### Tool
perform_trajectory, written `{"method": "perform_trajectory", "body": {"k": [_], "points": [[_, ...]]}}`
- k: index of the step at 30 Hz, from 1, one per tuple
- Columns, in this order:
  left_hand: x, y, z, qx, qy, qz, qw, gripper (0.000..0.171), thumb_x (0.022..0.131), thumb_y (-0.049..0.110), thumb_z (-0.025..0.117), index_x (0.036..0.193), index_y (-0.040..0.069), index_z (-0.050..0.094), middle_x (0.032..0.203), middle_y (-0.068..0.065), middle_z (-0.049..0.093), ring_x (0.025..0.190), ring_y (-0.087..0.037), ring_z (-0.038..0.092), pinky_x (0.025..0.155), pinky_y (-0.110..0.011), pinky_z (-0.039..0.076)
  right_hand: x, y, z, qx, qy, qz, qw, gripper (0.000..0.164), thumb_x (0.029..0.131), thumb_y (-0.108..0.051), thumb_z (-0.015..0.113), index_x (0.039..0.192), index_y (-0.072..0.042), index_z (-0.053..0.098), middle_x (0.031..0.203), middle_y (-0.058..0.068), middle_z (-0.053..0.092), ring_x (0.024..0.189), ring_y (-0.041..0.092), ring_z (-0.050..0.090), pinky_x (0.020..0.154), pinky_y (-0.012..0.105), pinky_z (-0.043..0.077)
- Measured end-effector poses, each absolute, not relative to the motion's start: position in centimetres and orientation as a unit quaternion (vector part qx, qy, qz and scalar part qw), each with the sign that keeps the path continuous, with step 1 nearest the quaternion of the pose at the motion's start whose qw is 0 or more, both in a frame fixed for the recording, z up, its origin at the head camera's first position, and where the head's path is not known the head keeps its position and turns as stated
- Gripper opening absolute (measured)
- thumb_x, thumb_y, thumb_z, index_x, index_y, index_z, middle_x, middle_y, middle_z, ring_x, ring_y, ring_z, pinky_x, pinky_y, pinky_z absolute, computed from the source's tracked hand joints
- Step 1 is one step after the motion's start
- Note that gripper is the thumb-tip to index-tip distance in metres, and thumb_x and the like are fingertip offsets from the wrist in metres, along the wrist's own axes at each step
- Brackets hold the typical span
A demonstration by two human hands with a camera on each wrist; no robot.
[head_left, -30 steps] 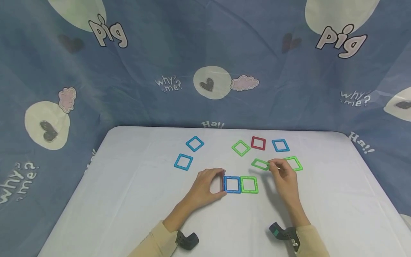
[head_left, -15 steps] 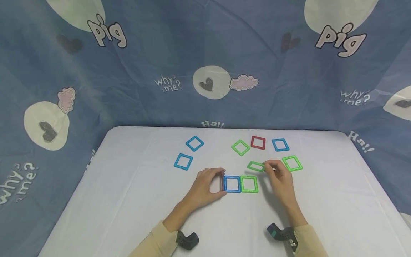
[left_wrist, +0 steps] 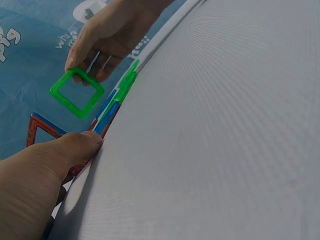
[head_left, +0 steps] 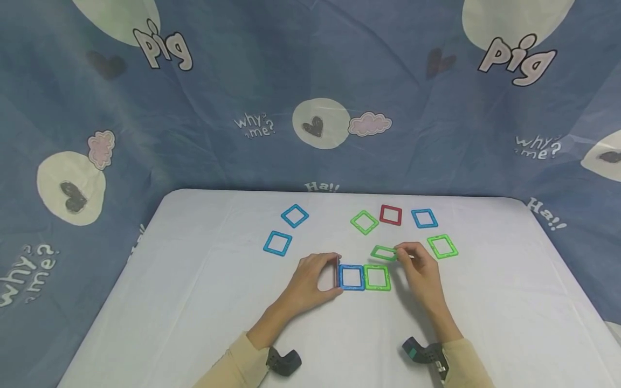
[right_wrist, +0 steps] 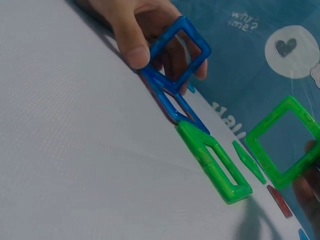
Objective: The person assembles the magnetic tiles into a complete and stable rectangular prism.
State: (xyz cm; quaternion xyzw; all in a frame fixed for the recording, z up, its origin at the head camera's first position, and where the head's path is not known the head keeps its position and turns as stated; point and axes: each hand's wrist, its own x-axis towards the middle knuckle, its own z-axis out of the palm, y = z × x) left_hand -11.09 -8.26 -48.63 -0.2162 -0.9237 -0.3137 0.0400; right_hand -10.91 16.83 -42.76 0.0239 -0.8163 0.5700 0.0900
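Observation:
Two square frame-shaped magnetic tiles, a blue tile (head_left: pixel 351 267) and a green tile (head_left: pixel 377 288), lie edge to edge on the white table. At the blue one's left edge stands an upright tile (head_left: pixel 336 275), red on the side seen in the left wrist view and blue in the right wrist view. My left hand (head_left: pixel 305 285) grips it between thumb and fingers. Behind the flat green tile, my right hand (head_left: pixel 423 272) pinches another green tile (right_wrist: pixel 269 119) by its edge, raised and tilted over the table. Red shows beneath the flat blue tile in the left wrist view.
Two blue tiles lie back left, one of them (head_left: pixel 288 221) turned like a diamond. Toward the back right are a green diamond-turned tile (head_left: pixel 358 228), a red tile (head_left: pixel 390 223), a blue tile (head_left: pixel 427 226) and a green tile (head_left: pixel 448 255). A patterned blue cloth (head_left: pixel 208 156) hangs behind.
My right hand has shifted left with its green tile, closer to the row, uncovering the green tile on the far right. My left hand has stayed in place.

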Motion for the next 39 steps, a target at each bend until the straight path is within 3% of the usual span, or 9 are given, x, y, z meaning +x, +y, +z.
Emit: {"method": "perform_trajectory", "body": {"k": [15,23,29,36,39], "points": [[-11.1,-8.2,-48.5,-0.218,-0.923,-0.316,0.041,0.07,0.074,0.039,0.078,0.135,0.022,0.046,0.129,0.007,0.057,0.122,-0.012,0.049,0.106,-0.036,0.037,-10.7,16.2,-43.1,0.039,-0.826,0.558,0.065,0.019,0.097,-0.012,0.052,0.107,0.003,0.059,0.106,0.012,0.063,0.096,-0.001,0.056,0.085,0.006,0.045],[-11.1,-8.3,-48.5,-0.219,-0.923,-0.315,0.04,0.07,0.075,0.039,0.077,0.135,0.022,0.046,0.129,0.007,0.057,0.123,-0.012,0.049,0.106,-0.036,0.037,-10.7,15.9,-43.3,0.054,-0.824,0.561,0.065,0.017,0.096,-0.009,0.053,0.104,0.004,0.06,0.102,0.014,0.064,0.096,0.025,0.061,0.084,0.01,0.048],[-11.1,-8.3,-48.5,-0.22,-0.923,-0.314,0.041,0.07,0.075,0.04,0.077,0.135,0.023,0.046,0.129,0.008,0.057,0.123,-0.012,0.048,0.107,-0.036,0.037,-10.7,15.9,-43.3,0.051,-0.833,0.548,0.065,0.017,0.096,-0.01,0.053,0.105,0.003,0.06,0.101,0.013,0.064,0.095,0.015,0.061,0.084,0.01,0.048],[-11.1,-8.3,-48.5,-0.221,-0.921,-0.317,0.041,0.07,0.075,0.039,0.077,0.135,0.023,0.046,0.128,0.008,0.057,0.122,-0.012,0.049,0.106,-0.036,0.037,-11.2,16.2,-44.6,0.05,-0.833,0.547,0.067,0.017,0.096,-0.012,0.053,0.106,0.0,0.06,0.102,0.011,0.065,0.098,0.023,0.061,0.085,0.008,0.047],[-11.1,-8.3,-48.5,-0.222,-0.921,-0.318,0.042,0.07,0.074,0.039,0.077,0.134,0.022,0.046,0.128,0.008,0.058,0.122,-0.013,0.049,0.106,-0.037,0.037,-11.7,16.5,-45.9,0.051,-0.831,0.549,0.067,0.018,0.097,-0.016,0.053,0.107,-0.002,0.06,0.103,0.009,0.065,0.099,0.017,0.061,0.085,0.008,0.046]]}}
